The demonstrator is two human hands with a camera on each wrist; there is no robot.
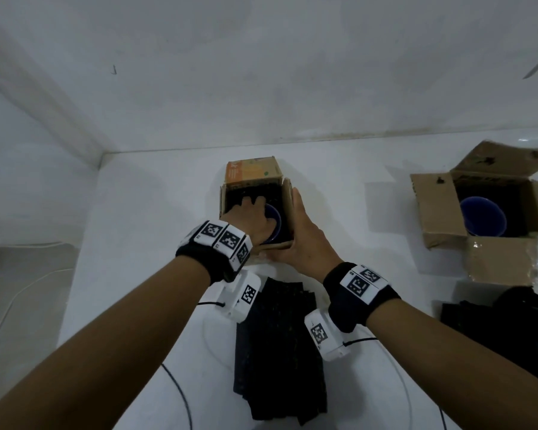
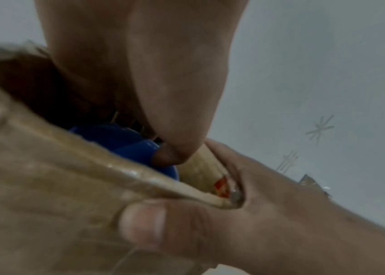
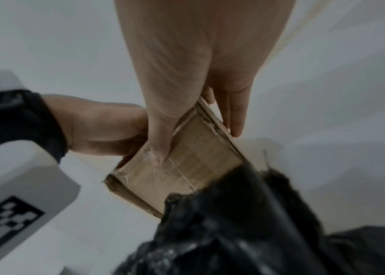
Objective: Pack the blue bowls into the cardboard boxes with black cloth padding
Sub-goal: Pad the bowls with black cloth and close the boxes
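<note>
A small cardboard box lined with black cloth stands mid-table. A blue bowl lies inside it. My left hand reaches into the box over the bowl. Its thumb rests inside the bowl, and its fingers curl down past the far rim, hidden. My right hand braces the box's near right corner: straight fingers lie along the right wall, and the thumb presses the front wall.
A second, larger open box at the right holds another blue bowl on black cloth. A stack of black cloths lies just in front of me, another pile at right. Cables cross the table. Walls stand behind and left.
</note>
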